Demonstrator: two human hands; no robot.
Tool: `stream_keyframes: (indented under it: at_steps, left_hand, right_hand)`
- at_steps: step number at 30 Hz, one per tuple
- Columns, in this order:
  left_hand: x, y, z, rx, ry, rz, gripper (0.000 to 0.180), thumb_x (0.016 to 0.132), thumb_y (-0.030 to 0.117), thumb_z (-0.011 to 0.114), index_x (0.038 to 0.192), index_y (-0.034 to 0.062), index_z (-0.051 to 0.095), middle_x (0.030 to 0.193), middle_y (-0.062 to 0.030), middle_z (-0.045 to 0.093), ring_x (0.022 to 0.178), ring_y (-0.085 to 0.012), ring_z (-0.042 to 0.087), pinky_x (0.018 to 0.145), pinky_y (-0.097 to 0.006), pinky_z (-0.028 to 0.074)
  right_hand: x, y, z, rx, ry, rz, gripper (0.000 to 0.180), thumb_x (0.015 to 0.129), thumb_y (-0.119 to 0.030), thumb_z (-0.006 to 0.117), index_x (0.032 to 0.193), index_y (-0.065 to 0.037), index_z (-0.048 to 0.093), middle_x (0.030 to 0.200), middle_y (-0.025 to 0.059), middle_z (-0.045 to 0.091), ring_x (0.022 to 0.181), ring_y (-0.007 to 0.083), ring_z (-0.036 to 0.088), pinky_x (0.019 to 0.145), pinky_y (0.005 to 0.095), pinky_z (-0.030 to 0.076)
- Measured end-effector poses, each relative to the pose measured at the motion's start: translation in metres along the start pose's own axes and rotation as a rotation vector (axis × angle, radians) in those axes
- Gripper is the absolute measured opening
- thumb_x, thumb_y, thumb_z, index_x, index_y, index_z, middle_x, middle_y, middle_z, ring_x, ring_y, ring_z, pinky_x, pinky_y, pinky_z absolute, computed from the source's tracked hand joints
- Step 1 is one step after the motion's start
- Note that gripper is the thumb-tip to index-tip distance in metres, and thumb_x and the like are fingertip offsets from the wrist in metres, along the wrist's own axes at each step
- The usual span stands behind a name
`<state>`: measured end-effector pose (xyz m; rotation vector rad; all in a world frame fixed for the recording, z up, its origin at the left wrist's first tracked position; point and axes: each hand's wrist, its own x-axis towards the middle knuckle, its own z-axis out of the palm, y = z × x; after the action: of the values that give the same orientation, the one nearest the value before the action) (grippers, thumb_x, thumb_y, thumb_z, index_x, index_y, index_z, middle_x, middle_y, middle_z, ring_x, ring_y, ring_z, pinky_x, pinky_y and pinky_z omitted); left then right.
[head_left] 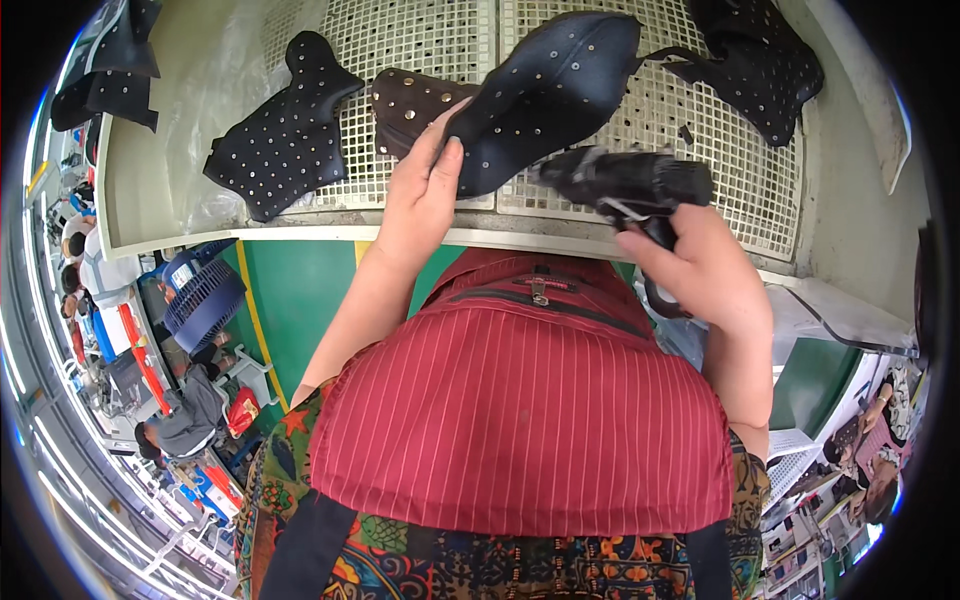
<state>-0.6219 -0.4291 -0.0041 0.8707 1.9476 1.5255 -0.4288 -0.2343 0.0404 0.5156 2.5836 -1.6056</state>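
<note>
Black studded piece (560, 80) is up over the grid (400, 45), lower left end pinched between thumb and fingers of the left hand (420, 195). Right hand (710, 270) is wrapped around the grip of a black tool (640, 180), motion-blurred, nose pointing left at the piece's lower edge; contact or gap, can't tell. Brown piece (405, 105) with metal studs lies on the grid, just beside the left hand, partly hidden by it. Second black piece (285, 130), also studded, lies flat farther left; third black piece (755, 75) at right, small black scrap (685, 135) near it. Tray rim (170, 245) runs in front. Red striped apron (530, 410) on the wearer. Blue fan (203, 300) stands at left, below tray level.
</note>
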Motion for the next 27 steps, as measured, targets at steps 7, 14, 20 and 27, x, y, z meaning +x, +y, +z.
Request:
stream_keyframes:
  at_steps: [7, 14, 20, 27]
  left_hand:
    - [0.020, 0.006, 0.004, 0.113, -0.010, -0.016, 0.038, 0.097, 0.021, 0.043, 0.130, 0.0019, 0.051, 0.120, -0.0152, 0.061, 0.112, -0.0243, 0.057, 0.097, -0.032, 0.041]
    - [0.043, 0.010, 0.006, 0.231, -0.091, -0.070, 0.038, 0.096, 0.024, 0.044, 0.126, 0.0036, 0.053, 0.113, -0.0202, 0.063, 0.107, -0.0338, 0.060, 0.090, -0.036, 0.045]
    - [0.054, 0.004, 0.009, 0.261, -0.114, -0.058, 0.039, 0.096, 0.027, 0.043, 0.127, 0.0051, 0.053, 0.113, -0.0207, 0.063, 0.106, -0.0355, 0.060, 0.091, -0.037, 0.045]
    - [0.067, 0.003, 0.009, 0.252, -0.163, -0.093, 0.038, 0.096, 0.023, 0.045, 0.126, 0.0016, 0.053, 0.112, -0.0179, 0.064, 0.104, -0.0266, 0.060, 0.090, -0.033, 0.045]
  right_hand:
    - [-0.010, -0.011, -0.010, 0.020, 0.106, 0.084, 0.026, 0.082, -0.017, 0.065, 0.097, 0.004, 0.061, 0.077, 0.0178, 0.061, 0.069, 0.0291, 0.057, 0.067, 0.0364, 0.045]
    - [-0.031, -0.022, -0.018, 0.049, 0.267, 0.185, 0.021, 0.083, -0.010, 0.064, 0.099, 0.002, 0.062, 0.082, 0.0125, 0.064, 0.074, 0.0204, 0.058, 0.072, 0.0326, 0.047]
    - [-0.049, -0.028, -0.017, -0.047, 0.374, 0.185, 0.025, 0.082, -0.008, 0.064, 0.104, 0.002, 0.062, 0.089, 0.0123, 0.065, 0.081, 0.0187, 0.061, 0.076, 0.0321, 0.048]
    - [-0.049, -0.032, -0.008, -0.106, 0.406, 0.142, 0.025, 0.082, -0.010, 0.066, 0.104, 0.000, 0.062, 0.084, 0.0133, 0.066, 0.076, 0.0232, 0.063, 0.072, 0.0329, 0.049]
